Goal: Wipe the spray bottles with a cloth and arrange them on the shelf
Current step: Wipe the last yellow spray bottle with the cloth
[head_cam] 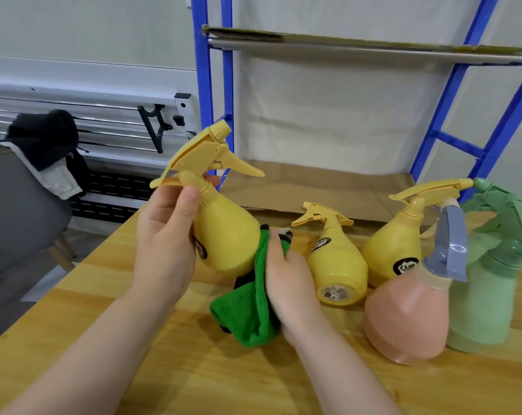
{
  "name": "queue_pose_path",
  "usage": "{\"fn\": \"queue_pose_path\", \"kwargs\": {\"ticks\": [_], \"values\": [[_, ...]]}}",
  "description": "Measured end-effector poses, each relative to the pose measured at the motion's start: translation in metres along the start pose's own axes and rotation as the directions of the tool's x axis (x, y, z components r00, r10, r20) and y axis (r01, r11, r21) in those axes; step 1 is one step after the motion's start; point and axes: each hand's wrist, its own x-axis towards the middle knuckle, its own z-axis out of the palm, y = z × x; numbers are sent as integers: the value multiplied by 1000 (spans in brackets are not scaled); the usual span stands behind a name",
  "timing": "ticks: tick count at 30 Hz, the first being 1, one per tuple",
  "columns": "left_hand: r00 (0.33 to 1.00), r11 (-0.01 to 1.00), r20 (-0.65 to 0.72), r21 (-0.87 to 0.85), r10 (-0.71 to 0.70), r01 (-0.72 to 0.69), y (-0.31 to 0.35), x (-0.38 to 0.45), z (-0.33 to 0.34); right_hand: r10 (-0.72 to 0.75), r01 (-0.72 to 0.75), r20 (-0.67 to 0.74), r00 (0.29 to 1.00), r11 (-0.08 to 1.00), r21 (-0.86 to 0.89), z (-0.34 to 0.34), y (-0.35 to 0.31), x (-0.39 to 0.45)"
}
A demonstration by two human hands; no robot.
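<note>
A blue shelf [451,52] stands at the far edge of the wooden tabletop [134,295]. Over the tabletop, the left hand [163,244] curls its fingers [187,202] round a tilted yellow spray bottle [223,232]. The right hand [286,280] grips a green cloth [247,313] against its base. Four more bottles [403,313] sit to the right.

wooden table [110,310] in front of me, grey chair [17,199] off to my left with some black and pale clothes [48,145] dumped over its back, white rail panel [89,115] on the wall with a black bracket [154,127] hanging off it
</note>
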Motion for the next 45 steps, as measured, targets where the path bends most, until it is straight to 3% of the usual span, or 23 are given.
{"fn": "queue_pose_path", "kwargs": {"ticks": [4, 7, 10, 13, 15, 19, 21, 23, 27, 33, 36, 42, 45], "values": [[997, 1000, -73, -15, -6, 5, 5, 7, -4, -230, 212, -78, 970, 959, -186, -3, -3, -5], [993, 991, -114, 120, -38, 52, 3, 8, -9, -354, 327, -163, 921, 929, -173, -4, -4, -7], [999, 954, 31, 299, -20, 10, 2, 1, -6, -453, 461, -267, 850, 887, -39, -7, -5, -6], [978, 950, 207, 310, -25, -42, 1, -6, 0, -523, 562, -289, 802, 825, 67, -10, -8, -7], [957, 944, 290, 322, -30, -68, -4, -10, 2, -612, 636, -257, 748, 772, 12, -10, -10, -9], [929, 946, 365, 318, -58, -66, -11, -17, 3, -756, 709, -100, 647, 644, -288, -10, -9, -11], [920, 956, 382, 292, -89, -29, -13, -19, 4, -742, 664, -96, 664, 643, -381, -14, -9, -8], [916, 963, 388, 269, -103, -5, -13, -18, 2, -706, 645, -69, 705, 679, -351, -17, -11, -8], [906, 967, 418, 250, -59, -53, -12, -13, -5, -571, 574, 60, 819, 814, -87, -14, -16, -16], [918, 970, 387, 243, -83, -14, -11, -12, -3, -480, 451, 100, 871, 865, 221, -10, -21, -23], [916, 976, 387, 215, -109, 25, -8, -12, -3, -511, 490, 73, 856, 849, 195, -10, -19, -21], [914, 971, 373, 227, -159, 76, -9, -12, -6, -653, 636, -61, 755, 752, -175, -15, -14, -12], [915, 974, 371, 210, -157, 82, -10, -11, -5, -619, 621, -134, 774, 783, -36, -13, -16, -15]]}}
